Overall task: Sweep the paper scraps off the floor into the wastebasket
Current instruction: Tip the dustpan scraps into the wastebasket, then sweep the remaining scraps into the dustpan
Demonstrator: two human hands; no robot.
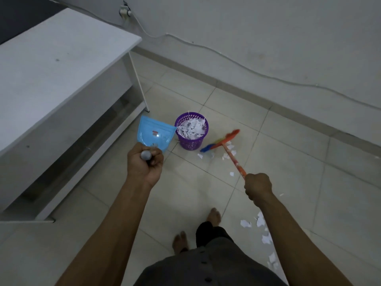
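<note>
Left hand [144,164] clenched on dustpan [155,134] handle, pan tipped against wastebasket [191,131] rim, likely for emptying. Right hand [257,187] gripping broom [223,141] beside remaining paper scraps [227,150] on floor [299,162].

Counts: 1 purple wastebasket [191,131], frame centre, full of scraps, too many to count. 1 blue dustpan [154,133] just left of it. 1 broom [224,144] to its right. 2 hands: my left hand [144,162], my right hand [257,185]. 2 bare feet, bottom centre. 1 white desk [61,58], upper left. Loose paper scraps [245,223] on floor: roughly 15-20, right of centre, exact number unclear.
</note>
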